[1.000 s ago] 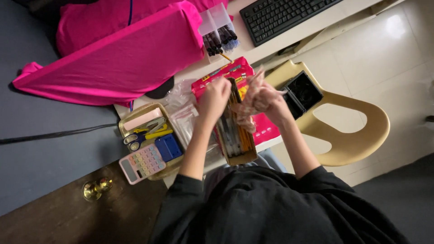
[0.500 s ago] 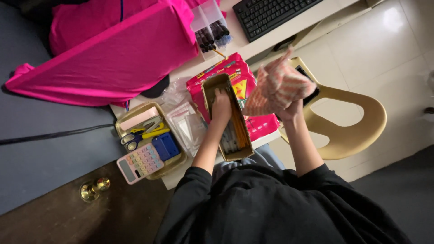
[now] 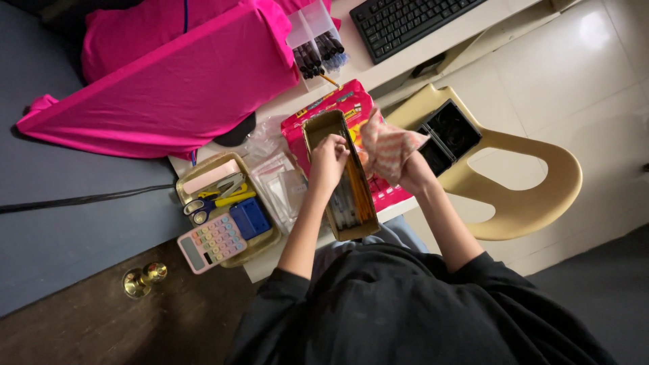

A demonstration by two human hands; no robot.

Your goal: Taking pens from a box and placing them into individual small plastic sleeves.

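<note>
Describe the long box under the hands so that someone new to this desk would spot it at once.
Start at the big pink fabric-covered board leaning across the desk, then drop to the pink printed carton at the desk's front edge. Lying on it is the long narrow brown cardboard tray with the left hand in its far end. Unlike the wider tan tray of stationery beside it, it holds only pencils.

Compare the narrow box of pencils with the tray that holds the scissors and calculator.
The narrow box is long, slim and brown, and the left hand grips its rim; the tray is wider, shallower and tan, and no hand touches it. The box holds pencils lying lengthwise; the tray holds mixed items: scissors, a pastel calculator and a blue block. Both are open-topped on the white desk.
</note>
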